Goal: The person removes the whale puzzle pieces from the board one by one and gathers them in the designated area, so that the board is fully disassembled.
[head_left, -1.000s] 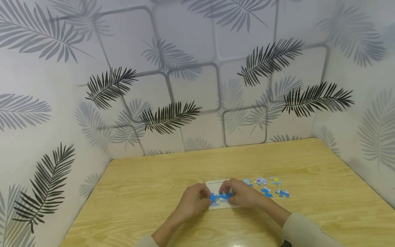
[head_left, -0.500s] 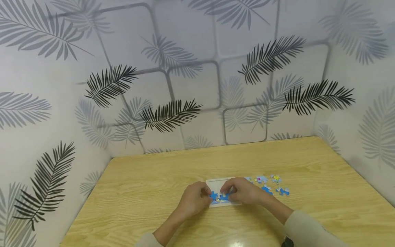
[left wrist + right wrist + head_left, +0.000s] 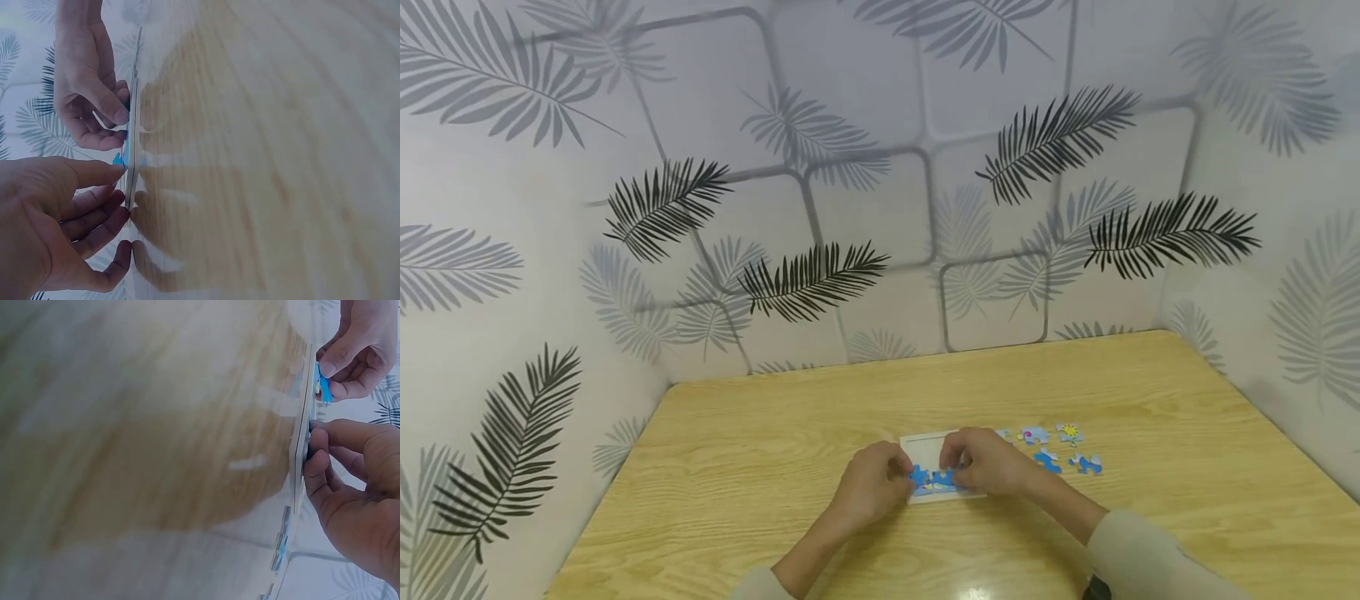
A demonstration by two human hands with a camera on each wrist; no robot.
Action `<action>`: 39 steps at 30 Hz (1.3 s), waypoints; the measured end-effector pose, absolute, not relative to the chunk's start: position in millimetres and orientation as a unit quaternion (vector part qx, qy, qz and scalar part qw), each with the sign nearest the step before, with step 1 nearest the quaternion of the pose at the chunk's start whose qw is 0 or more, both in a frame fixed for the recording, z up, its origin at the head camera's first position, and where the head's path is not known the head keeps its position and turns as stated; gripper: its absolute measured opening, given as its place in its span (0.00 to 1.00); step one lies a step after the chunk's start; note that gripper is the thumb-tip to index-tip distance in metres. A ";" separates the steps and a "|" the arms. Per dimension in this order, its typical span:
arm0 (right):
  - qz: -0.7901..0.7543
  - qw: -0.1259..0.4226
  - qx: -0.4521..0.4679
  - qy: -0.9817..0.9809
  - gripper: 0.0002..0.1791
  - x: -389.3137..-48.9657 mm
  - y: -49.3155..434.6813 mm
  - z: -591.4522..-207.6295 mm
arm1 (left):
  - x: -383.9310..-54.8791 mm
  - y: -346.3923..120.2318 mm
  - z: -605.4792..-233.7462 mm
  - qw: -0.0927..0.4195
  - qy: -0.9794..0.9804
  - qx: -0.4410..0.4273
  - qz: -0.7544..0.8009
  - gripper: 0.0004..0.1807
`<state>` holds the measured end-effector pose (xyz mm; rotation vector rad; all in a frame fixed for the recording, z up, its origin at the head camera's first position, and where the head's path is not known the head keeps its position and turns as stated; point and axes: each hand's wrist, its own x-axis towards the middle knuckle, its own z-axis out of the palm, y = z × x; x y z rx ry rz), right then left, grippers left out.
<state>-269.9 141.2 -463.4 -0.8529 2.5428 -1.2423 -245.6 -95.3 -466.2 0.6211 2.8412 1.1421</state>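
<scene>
A shallow white puzzle tray (image 3: 921,450) lies on the table between the two hands. At its left side my left hand (image 3: 868,485) pinches a blue jigsaw piece (image 3: 919,475), which stands tilted up in the right wrist view (image 3: 325,390). Thumb and fingers of my right hand (image 3: 996,462) grip another blue jigsaw piece (image 3: 943,477) low in the tray, partly covered by the fingers. Both pieces sit side by side near the front edge. In the left wrist view, the tray's thin edge (image 3: 132,150) runs past the fingertips.
Several loose jigsaw pieces lie right of the tray, among them a sun piece (image 3: 1070,432), a pink-swirl piece (image 3: 1035,435) and a blue-and-white piece (image 3: 1086,464). The wooden table (image 3: 760,467) meets a leaf-patterned wall (image 3: 880,333) behind.
Both hands stay at the tray. The right fingers have shifted slightly at their piece, and the two blue pieces sit a little differently; the camera view has moved slightly.
</scene>
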 end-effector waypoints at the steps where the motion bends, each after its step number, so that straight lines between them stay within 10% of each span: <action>1: -0.419 0.094 -0.288 0.856 0.10 -269.8 141.3 -463.8 | -245.2 -95.1 -465.8 0.008 0.909 0.199 0.366 0.06; 39: -0.442 0.126 -0.274 0.845 0.14 -258.2 170.7 -462.5 | -245.7 -96.3 -470.1 -0.008 0.907 0.214 0.364 0.05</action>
